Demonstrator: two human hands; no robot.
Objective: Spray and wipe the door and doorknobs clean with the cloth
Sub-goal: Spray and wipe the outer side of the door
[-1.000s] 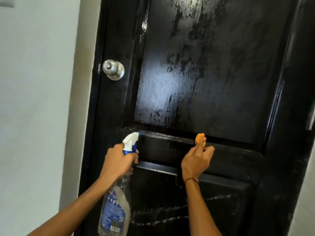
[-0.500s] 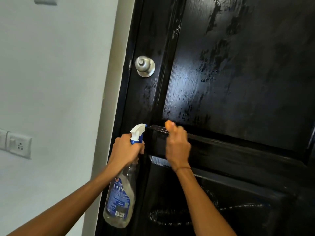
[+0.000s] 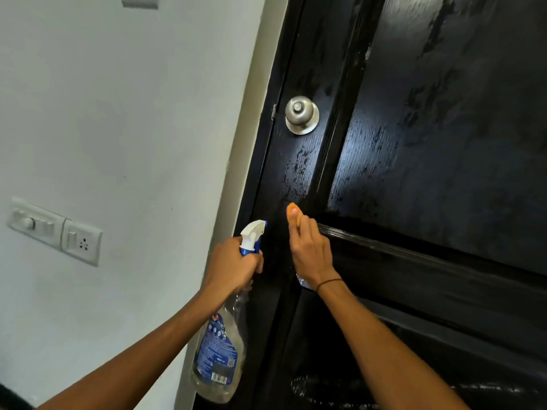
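The black panelled door (image 3: 429, 143) fills the right of the view, streaked with wet patches. Its round silver doorknob (image 3: 301, 114) sits near the door's left edge. My left hand (image 3: 233, 266) grips the neck of a clear spray bottle (image 3: 220, 350) with a white and blue nozzle and a blue label; the nozzle points at the door. My right hand (image 3: 309, 247) presses an orange cloth (image 3: 293, 213) against the door's left stile, below the knob and level with the middle rail. Only a small edge of the cloth shows past my fingers.
A pale wall (image 3: 118, 128) lies to the left of the cream door frame (image 3: 236, 173). A white switch and socket plate (image 3: 56, 232) is mounted on the wall at about hand height, and another plate (image 3: 139, 1) sits at the top edge.
My right hand slid the cloth leftward along the middle rail to the door's left stile. The view swung left, bringing more wall and the socket plate into sight. The bottle stays in my left hand.
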